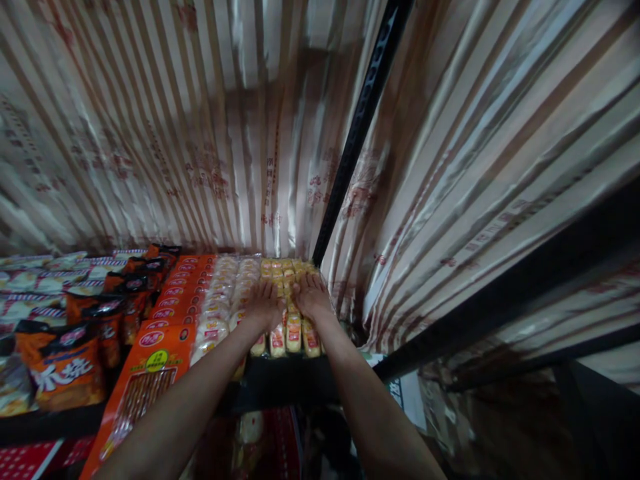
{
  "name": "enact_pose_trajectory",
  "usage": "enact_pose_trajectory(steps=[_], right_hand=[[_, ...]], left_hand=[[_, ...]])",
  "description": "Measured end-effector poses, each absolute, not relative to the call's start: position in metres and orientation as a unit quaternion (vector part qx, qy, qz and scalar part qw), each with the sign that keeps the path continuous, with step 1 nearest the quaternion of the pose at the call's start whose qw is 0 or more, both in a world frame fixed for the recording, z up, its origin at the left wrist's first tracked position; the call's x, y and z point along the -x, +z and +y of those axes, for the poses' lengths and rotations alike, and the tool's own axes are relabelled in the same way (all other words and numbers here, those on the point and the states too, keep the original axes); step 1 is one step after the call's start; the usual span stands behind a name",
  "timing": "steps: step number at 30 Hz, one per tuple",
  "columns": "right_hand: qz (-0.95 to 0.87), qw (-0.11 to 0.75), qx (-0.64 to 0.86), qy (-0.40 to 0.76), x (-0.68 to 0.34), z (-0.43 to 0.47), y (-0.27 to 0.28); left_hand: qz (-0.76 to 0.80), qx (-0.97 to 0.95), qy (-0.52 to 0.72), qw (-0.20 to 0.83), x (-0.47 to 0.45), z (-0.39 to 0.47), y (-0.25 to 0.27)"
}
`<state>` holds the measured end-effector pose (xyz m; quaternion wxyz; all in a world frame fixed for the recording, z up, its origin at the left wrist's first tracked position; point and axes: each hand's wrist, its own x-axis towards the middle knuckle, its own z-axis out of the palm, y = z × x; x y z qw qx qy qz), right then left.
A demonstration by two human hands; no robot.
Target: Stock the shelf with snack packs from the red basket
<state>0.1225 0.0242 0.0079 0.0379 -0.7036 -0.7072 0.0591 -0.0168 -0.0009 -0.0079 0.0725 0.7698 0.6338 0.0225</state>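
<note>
Yellow wrapped snack packs [293, 331] with red labels lie in rows at the right end of a shelf. My left hand [265, 305] rests palm down over the left side of these rows, its fingers stretched forward. Just to its right, my right hand [312, 298] lies flat on the same packs near the shelf's corner, fingers extended. Neither hand grips anything. The packs directly beneath both palms are hidden. Clear-wrapped whitish packs [215, 313] stand in columns left of my left hand.
Orange snack packets [167, 340] and black-and-orange bags [67, 367] line the shelf on the left. A black metal post [353, 143] rises behind the right corner. Printed pleated sheeting [200, 133] hangs behind. A dark beam [500, 287] crosses at right.
</note>
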Motion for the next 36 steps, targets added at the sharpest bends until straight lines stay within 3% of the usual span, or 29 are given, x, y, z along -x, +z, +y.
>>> enact_pose_trajectory(steps=[5, 12, 19, 36], right_hand=[[-0.735, 0.059, 0.675, 0.015, -0.114, 0.013, 0.013], [-0.784, 0.006, 0.62, 0.042, -0.099, 0.004, 0.012], [-0.795, 0.034, 0.606, 0.012, -0.099, -0.008, 0.019], [-0.79, 0.036, 0.611, 0.03, -0.096, -0.031, 0.013]], left_hand=[[0.648, -0.758, 0.057, 0.039, 0.018, -0.007, -0.01], [0.635, -0.769, 0.048, 0.062, 0.021, -0.008, -0.012], [0.64, -0.762, 0.089, 0.038, 0.023, -0.019, -0.011], [0.616, -0.782, 0.038, 0.086, 0.024, -0.052, 0.002]])
